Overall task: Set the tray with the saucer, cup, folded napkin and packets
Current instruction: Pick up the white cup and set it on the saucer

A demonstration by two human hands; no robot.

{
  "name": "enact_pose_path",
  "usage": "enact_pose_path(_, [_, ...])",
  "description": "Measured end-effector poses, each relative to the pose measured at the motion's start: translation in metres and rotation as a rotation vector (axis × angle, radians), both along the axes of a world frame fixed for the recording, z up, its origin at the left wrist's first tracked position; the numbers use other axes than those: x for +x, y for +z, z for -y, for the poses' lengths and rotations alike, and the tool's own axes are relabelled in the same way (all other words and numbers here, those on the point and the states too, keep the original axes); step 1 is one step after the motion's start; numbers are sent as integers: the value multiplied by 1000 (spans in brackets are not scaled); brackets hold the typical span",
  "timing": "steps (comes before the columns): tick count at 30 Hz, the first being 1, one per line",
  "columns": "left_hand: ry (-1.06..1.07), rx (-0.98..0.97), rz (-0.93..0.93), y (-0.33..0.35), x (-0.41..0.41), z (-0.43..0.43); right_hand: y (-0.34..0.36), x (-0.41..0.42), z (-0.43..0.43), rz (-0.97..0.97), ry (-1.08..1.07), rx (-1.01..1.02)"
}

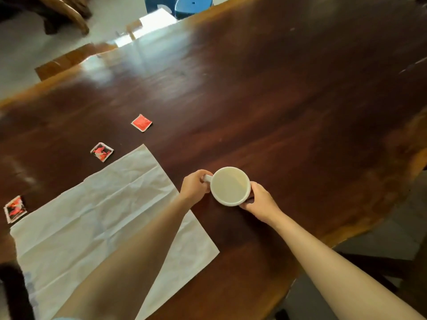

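Observation:
A white cup (230,185) stands upright on the dark wooden table (288,100), seen from above. My left hand (194,187) grips its handle on the left side. My right hand (261,200) wraps the cup's right wall. A large white napkin (99,204) lies unfolded and creased on the table to the left, partly under my left forearm. Three red packets lie beyond it: one (141,122) farthest, one (102,151) in the middle, one (15,209) at the left edge. No tray or saucer is in view.
The table's front edge (360,234) runs diagonally at the right, with grey floor beyond. A wooden chair (69,60) stands at the far left side, and a blue stool (193,4) sits past the far edge. A dark object (13,292) shows at bottom left.

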State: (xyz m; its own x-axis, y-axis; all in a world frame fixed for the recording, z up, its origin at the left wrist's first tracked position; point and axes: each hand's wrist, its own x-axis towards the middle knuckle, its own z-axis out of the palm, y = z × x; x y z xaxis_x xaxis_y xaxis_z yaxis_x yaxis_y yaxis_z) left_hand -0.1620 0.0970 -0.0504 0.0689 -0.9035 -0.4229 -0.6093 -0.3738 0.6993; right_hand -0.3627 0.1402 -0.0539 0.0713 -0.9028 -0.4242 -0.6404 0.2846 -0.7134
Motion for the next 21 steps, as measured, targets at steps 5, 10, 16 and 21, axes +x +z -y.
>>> enact_pose_path(5, [35,1,-60,0,5,-5,3,3,-1,121,2,47])
enact_pose_path(10, [94,-50,-64,12,12,-15,13,8,-3,201,34,51])
enact_pose_path(16, [209,-121,-136,39,36,-31,34,28,-2,282,122,18])
enact_pose_path(21, [324,-191,-160,63,71,-53,55,61,-4,352,220,-76])
